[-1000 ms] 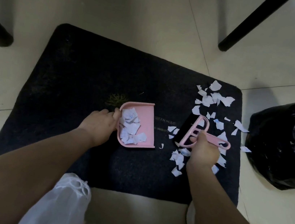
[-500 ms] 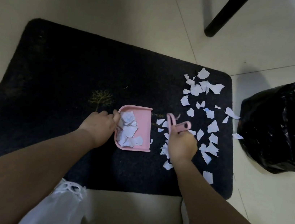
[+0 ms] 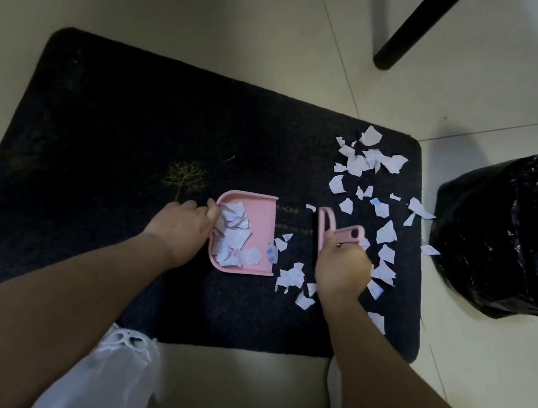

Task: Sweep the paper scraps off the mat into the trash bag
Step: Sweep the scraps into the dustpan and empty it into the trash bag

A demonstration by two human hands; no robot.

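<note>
On a black doormat (image 3: 96,145): left hand (image 3: 179,229) gripping the back edge of a pink dustpan (image 3: 259,216) part-filled with paper scraps (image 3: 356,162), right hand (image 3: 341,269) clenched round a pink hand brush (image 3: 326,229); more scraps scattered rightward, black trash bag (image 3: 511,238) on floor tiles beyond.

dim, wide-angle warped edges, soft motion blur.

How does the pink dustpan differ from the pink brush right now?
The dustpan lies flat on the mat and holds scraps; the brush stands on edge and holds none. The left hand holds the dustpan; the right hand grips the brush. Both are pink.
</note>
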